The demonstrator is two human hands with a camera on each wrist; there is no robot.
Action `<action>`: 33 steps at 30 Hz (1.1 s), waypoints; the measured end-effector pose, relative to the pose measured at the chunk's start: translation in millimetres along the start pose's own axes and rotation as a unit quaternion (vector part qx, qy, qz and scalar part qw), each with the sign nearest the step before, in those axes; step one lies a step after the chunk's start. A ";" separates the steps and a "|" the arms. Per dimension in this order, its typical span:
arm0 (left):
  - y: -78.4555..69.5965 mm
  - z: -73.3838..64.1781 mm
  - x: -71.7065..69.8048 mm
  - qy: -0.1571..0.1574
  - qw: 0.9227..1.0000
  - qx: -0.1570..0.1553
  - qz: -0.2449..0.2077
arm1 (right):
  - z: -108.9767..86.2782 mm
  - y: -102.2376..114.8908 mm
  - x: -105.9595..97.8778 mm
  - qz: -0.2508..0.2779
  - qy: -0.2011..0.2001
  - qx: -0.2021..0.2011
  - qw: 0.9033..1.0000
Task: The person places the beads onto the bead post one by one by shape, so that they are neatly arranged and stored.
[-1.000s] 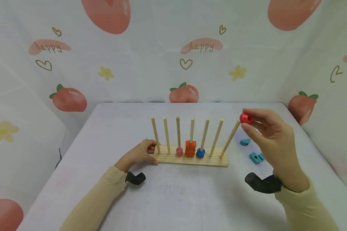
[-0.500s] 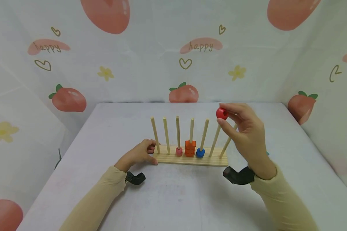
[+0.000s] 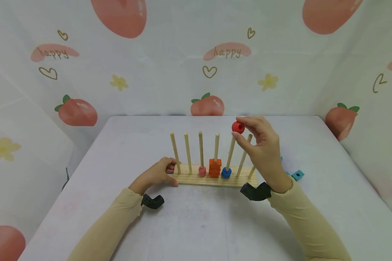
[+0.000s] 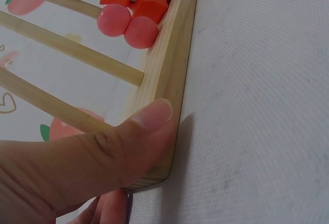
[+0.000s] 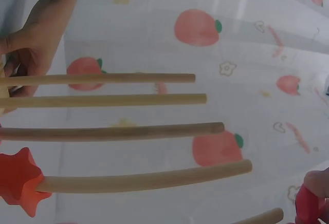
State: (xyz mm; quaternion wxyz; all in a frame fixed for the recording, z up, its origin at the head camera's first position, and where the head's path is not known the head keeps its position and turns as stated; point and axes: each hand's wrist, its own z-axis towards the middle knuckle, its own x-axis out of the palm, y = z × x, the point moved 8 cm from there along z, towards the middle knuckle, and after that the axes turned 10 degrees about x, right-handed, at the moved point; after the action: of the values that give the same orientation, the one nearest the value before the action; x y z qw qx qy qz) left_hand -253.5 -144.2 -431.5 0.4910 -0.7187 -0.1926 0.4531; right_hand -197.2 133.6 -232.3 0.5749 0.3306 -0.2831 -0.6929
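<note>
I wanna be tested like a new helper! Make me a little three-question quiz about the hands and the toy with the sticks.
1. Pick one: what is the right-hand grip pinching?
A. A teal block
B. The red bead
C. A blue piece

2. True or false: the left-hand grip is holding one end of the wooden base.

3. Count: how many wooden pegs stand on the base? Careful, one is partly hidden behind a hand in the head view.

Key:
1. B, the red bead.
2. True; the thumb lies over the end of the base.
3. Seven.
</note>
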 end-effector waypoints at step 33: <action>2.2 1.3 -1.5 -0.006 1.000 -0.012 0.018 | -3.4 -29.0 6.7 -0.033 -0.017 0.097 0.995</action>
State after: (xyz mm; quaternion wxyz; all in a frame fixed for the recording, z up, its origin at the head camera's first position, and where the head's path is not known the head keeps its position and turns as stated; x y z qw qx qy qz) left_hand -255.8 -145.6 -432.9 0.4732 -0.7248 -0.1882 0.4639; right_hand -212.9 132.2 -257.7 0.5122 0.3820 -0.3475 -0.6863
